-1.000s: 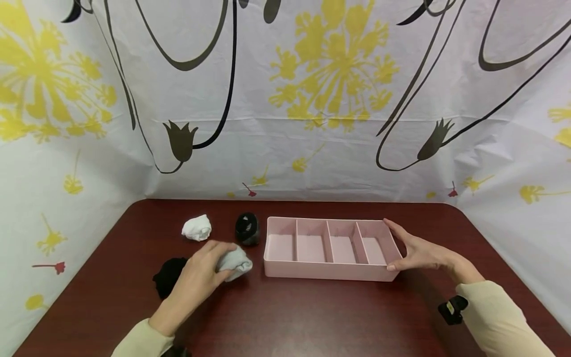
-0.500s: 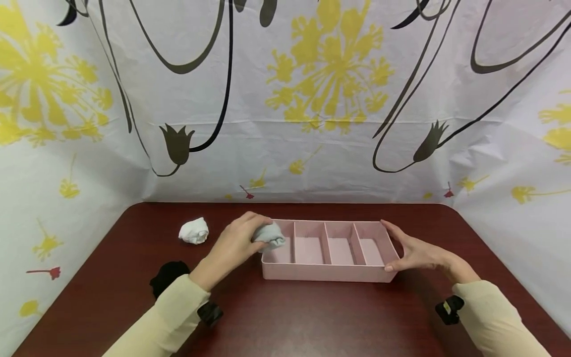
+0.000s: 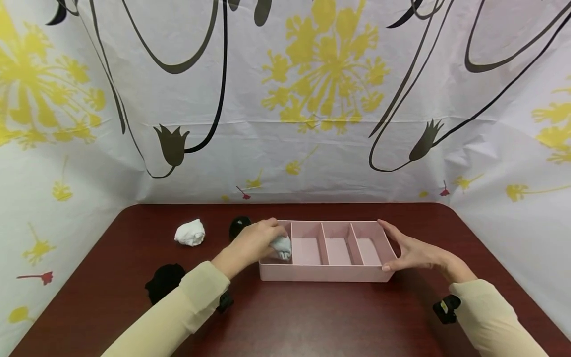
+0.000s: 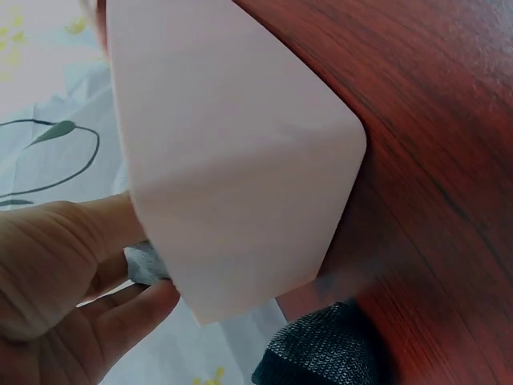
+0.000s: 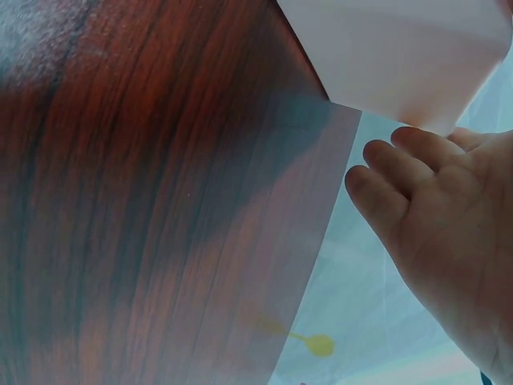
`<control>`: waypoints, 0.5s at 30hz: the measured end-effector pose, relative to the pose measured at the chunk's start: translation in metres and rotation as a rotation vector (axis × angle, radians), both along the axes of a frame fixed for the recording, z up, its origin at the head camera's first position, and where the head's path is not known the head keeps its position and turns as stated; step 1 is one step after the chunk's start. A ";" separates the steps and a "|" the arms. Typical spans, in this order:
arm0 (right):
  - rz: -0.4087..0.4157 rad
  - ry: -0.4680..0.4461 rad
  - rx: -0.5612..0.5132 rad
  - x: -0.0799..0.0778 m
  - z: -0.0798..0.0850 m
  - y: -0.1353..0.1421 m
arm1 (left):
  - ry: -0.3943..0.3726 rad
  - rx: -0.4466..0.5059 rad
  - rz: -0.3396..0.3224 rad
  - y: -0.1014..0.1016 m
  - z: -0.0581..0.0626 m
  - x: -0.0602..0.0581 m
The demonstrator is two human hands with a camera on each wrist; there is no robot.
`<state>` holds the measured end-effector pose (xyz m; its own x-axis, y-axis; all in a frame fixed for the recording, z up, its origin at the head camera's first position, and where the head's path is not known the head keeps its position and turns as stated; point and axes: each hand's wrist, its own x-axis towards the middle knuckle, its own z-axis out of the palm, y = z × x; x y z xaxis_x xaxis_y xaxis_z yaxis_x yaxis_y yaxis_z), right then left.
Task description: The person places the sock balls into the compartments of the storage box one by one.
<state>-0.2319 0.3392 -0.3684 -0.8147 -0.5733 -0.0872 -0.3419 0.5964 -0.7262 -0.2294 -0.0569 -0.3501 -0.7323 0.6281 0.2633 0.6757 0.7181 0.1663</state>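
My left hand (image 3: 257, 241) reaches over the left end of a pink divided box (image 3: 327, 273) and holds a light grey folded sock (image 3: 282, 248) down in the leftmost compartment. In the left wrist view, the box's end wall (image 4: 232, 176) hides most of the grey sock (image 4: 146, 263) between thumb and fingers. At the other end, my right hand (image 3: 417, 253) grips the box across its width, thumb at the near corner and index finger at the far one. The right wrist view shows the other fingers (image 5: 393, 172) loosely bent near the end wall (image 5: 409, 68).
Left of the box lie a white bundled sock (image 3: 190, 233) and a black bundle of cloth (image 3: 165, 282). A dark ball-like bundle (image 3: 239, 227), partly hidden behind my left hand, sits close to the box. Patterned white sheeting (image 3: 250, 124) rises behind the brown table (image 3: 312, 317).
My left hand has carried the grey sock rightward from the table, over the box's left rim and into the leftmost compartment. The right hand keeps its hold on the box.
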 end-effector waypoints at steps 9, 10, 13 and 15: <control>-0.002 -0.043 -0.016 0.000 0.000 -0.001 | 0.012 -0.164 -0.018 0.012 -0.007 -0.007; 0.000 -0.051 -0.019 0.000 -0.001 -0.001 | 0.019 -0.191 -0.020 0.013 -0.008 -0.008; 0.001 -0.059 -0.017 -0.001 -0.001 -0.001 | 0.029 -0.247 -0.028 0.014 -0.011 -0.010; -0.001 -0.058 -0.018 -0.001 -0.001 0.000 | 0.032 -0.262 -0.032 0.016 -0.012 -0.011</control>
